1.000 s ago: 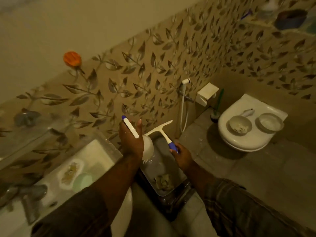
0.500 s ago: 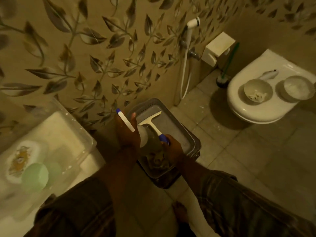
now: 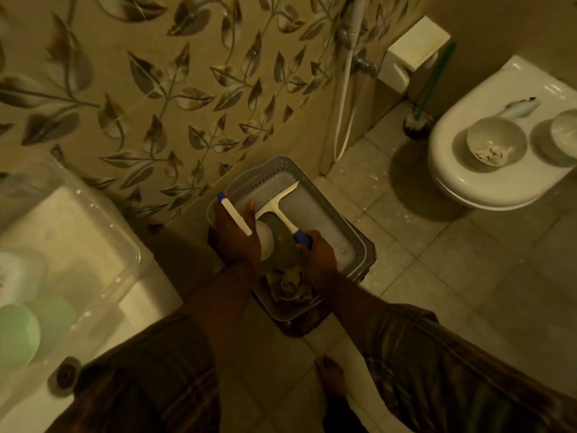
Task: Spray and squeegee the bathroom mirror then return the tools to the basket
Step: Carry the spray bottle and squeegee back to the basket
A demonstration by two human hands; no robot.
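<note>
A grey perforated basket [image 3: 349, 226] stands on the floor by the leaf-tiled wall. My left hand [image 3: 237, 239] grips a white spray bottle [image 3: 265, 242] with a white trigger and blue tip, held over the basket's left side. My right hand [image 3: 317, 260] holds the blue handle of a white squeegee [image 3: 278, 207], whose blade lies low inside the basket near its far end. A crumpled cloth [image 3: 288, 285] lies in the basket's near end, below both hands.
A white toilet [image 3: 462, 182] with two bowls on its lid stands at the right, a green-handled brush [image 3: 420, 120] beside it. A hand shower hose [image 3: 345, 89] hangs on the wall. A sink counter with a clear tray [image 3: 103, 232] is at the left. My bare foot [image 3: 331, 378] stands near the basket.
My view has tipped down from the wall to the basket. Both hands have lowered the bottle and the squeegee from above the basket down into it.
</note>
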